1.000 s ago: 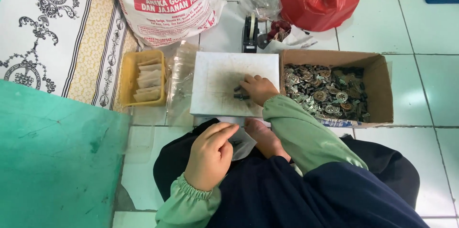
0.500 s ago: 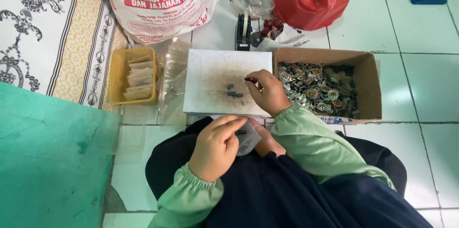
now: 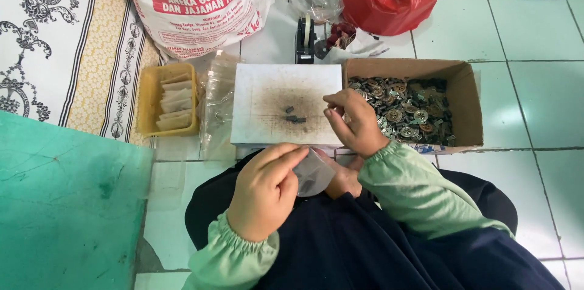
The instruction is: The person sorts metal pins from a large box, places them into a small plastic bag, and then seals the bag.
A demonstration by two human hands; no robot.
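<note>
Your left hand [image 3: 264,196] is pinching a small clear plastic bag [image 3: 313,172] over your lap, fingers closed on its edge. Your right hand [image 3: 356,121] is hovering at the white board's [image 3: 267,83] four o'clock corner, fingertips pinched together, though whether they are gripping anything I cannot tell. Small dark parts [image 3: 294,115] are lying mid-board, the cardboard box [image 3: 465,104] of metal pieces sitting at three o'clock.

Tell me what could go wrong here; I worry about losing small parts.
The few dark pieces lie loose on the white board, which has no rim, so the right hand beside them could knock them off. The left hand pinches a small clear bag over the lap; pieces could miss it.
</note>
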